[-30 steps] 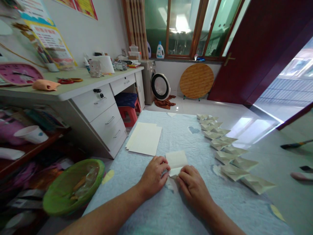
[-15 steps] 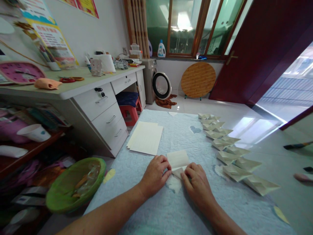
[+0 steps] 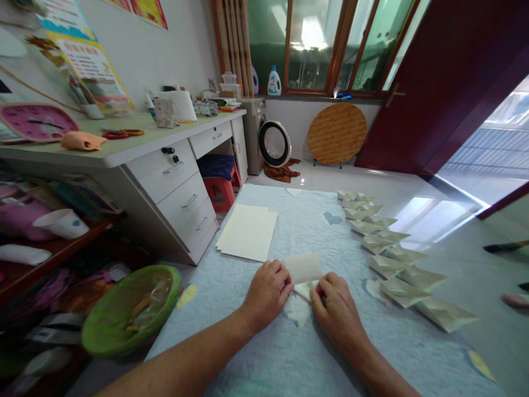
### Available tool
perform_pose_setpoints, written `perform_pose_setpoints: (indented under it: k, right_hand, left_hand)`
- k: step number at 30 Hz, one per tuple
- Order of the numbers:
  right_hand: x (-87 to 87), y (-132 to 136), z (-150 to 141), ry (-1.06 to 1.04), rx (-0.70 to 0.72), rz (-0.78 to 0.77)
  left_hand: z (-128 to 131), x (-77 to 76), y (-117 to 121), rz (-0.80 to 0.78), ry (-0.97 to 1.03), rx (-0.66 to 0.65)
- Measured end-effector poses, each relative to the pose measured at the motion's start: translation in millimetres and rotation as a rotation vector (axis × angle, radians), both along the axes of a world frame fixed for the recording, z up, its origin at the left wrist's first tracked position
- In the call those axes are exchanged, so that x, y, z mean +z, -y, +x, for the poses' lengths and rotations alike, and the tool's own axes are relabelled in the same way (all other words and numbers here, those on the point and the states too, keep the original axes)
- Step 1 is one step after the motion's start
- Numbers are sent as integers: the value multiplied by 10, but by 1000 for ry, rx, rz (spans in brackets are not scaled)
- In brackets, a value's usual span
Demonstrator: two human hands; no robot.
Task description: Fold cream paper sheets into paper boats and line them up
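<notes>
My left hand [image 3: 268,288] and right hand [image 3: 334,302] grip a folded paper [image 3: 304,268]

Nearest to me spreads a pale blue cloth [image 3: 256,375], and my hands work low over it. My left fingers are curled, thumb and forefinger pinching the paper at its left near corner. My right fingers are bent too and hold its right near side; some of their tips are hidden. The paper is between my 2 hands, its far part a plain pale panel, its near part turned into a slanting fold.

To the left, off the cloth, sits a green basin [image 3: 96,336] with something crinkled and see-through inside. To the right, paper boats [image 3: 400,291] stand in 2 columns running away from me. Beyond my left hand lies a small stack of cream sheets [image 3: 250,234], edges uneven.

Farther left is a desk [image 3: 177,179] with a pink clock [image 3: 39,121] on top. Past it come a red stool [image 3: 221,190], then a washing machine [image 3: 253,143], its round door open. Farthest off, a round wooden tabletop [image 3: 336,132] stands on edge, right of the machine.
</notes>
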State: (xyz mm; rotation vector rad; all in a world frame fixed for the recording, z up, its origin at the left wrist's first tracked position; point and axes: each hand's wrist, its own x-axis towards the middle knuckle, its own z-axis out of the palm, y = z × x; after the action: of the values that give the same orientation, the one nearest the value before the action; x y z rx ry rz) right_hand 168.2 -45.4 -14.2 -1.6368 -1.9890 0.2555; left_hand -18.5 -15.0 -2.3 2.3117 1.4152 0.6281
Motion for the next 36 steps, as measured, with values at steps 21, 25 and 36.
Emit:
perform_pose_setpoints:
  k: [21,25,36]
  right_hand:
    - [-5,-22,33,81,-22,23]
    - [-17,-27,45,120,-31,32]
    - [-9,-40,52,112,-23,-15]
  left_hand:
    - [51,-41,383,446,-261,-336]
    - [48,-60,419,433,-281,-341]
    - [56,-34,492,339,-394,-323]
